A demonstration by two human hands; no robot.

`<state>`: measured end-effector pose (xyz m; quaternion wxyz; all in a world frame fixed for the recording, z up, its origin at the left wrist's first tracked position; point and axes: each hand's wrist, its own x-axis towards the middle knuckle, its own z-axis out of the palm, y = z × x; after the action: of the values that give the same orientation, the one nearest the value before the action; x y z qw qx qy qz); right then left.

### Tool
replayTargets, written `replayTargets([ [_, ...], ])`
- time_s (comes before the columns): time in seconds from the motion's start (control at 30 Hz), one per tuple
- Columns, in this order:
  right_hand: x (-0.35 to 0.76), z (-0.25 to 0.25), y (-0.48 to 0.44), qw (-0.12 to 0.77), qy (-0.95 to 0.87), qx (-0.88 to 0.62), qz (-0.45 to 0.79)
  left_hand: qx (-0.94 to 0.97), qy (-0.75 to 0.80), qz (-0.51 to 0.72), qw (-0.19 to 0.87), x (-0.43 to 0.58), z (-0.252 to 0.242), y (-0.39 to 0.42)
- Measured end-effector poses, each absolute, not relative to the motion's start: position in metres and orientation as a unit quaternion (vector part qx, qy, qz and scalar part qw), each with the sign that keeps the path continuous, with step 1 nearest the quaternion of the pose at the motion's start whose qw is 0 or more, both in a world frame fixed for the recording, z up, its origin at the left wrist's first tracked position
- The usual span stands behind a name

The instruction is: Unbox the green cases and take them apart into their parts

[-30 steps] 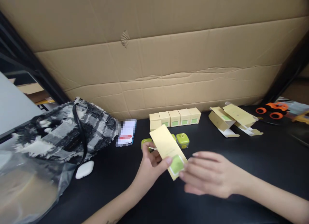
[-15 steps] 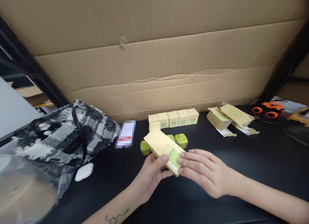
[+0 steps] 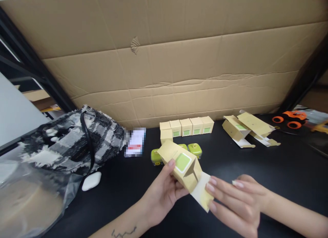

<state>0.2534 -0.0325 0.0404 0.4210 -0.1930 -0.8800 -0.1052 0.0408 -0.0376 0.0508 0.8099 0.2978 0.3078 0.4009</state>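
Observation:
My left hand (image 3: pixel 167 193) holds a pale yellow cardboard box (image 3: pixel 170 156) with a green window print, tilted above the black table. The thumb lies on its printed face and the fingers wrap beneath. At its near right end, the flap (image 3: pixel 202 192) is folded outward, showing a white inner side. My right hand (image 3: pixel 238 200) is closed on this flap with its fingertips. What lies inside the box is hidden. Behind it sit small green toy-like pieces, one green piece (image 3: pixel 156 156) to the left and another green piece (image 3: pixel 195 149) to the right, partly covered.
A row of small yellow boxes (image 3: pixel 186 127) stands against the cardboard wall (image 3: pixel 179 60). Opened flat boxes (image 3: pixel 256 125) and an orange toy truck (image 3: pixel 292 119) lie at right. On the left are a plaid bag (image 3: pixel 69 145), a white earbud case (image 3: pixel 91 181) and a plastic bag (image 3: pixel 30 200).
The box's end has opened, with its flap pulled outward. My right hand has moved right and down from the box face to the flap, and the box has turned in my left hand.

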Motion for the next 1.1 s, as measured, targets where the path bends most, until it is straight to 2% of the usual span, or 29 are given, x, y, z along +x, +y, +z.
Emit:
replayTargets([
  [0.1,0.245,0.045,-0.032,0.459,-0.827,0.002,-0.325,0.315,0.337,0.435,0.773,0.042,0.051,-0.039],
  [0.13,0.241,0.046,-0.032,0.455,-0.821,0.015,-0.344,0.324,0.353,0.454,0.751,0.042,0.05,-0.039],
  [0.3,0.231,0.044,-0.034,0.36,-0.866,-0.056,-0.344,0.354,0.389,0.492,0.694,0.044,0.046,-0.038],
  [0.63,0.246,0.05,-0.03,0.357,-0.864,-0.186,-0.302,0.329,0.364,0.495,0.717,0.043,0.039,-0.034],
  [0.73,0.245,0.047,-0.029,0.355,-0.876,-0.153,-0.288,0.328,0.369,0.492,0.717,0.043,0.039,-0.034],
  [0.93,0.242,0.037,-0.036,0.368,-0.86,-0.032,-0.352,0.357,0.391,0.484,0.696,0.046,0.045,-0.036],
  [1.03,0.234,0.037,-0.041,0.405,-0.866,-0.062,-0.287,0.38,0.416,0.478,0.673,0.048,0.046,-0.035],
  [1.1,0.23,0.039,-0.044,0.394,-0.873,-0.088,-0.274,0.389,0.427,0.473,0.665,0.048,0.044,-0.036],
])
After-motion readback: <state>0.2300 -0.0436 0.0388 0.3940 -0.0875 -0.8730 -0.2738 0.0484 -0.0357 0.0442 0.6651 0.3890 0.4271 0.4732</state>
